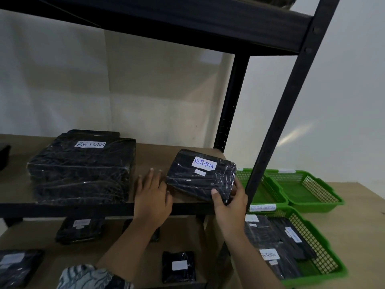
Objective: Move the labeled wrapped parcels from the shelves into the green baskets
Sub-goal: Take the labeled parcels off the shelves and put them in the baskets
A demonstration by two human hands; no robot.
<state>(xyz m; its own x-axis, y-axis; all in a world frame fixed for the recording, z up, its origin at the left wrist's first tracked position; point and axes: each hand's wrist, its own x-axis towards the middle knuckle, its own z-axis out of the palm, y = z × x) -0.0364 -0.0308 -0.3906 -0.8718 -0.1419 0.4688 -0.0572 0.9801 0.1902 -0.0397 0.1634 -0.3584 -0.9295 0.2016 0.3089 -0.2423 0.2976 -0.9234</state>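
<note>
Nearest, a green basket (325, 253) on the worktop (362, 236) w/ several black wrapped parcels inside, one marked RETURN. Above it, right hand (230, 207) pinched the near corner of a small RETURN parcel (200, 176), thumb on top, parcel tilted up at the shelf (154, 157) front edge. Left hand (153, 197) lay flat, fingers spread, just beside it, approx. touching its left edge. Farther left, a big RETURN stack (83, 170). Behind, two more green baskets (308, 190).
</note>
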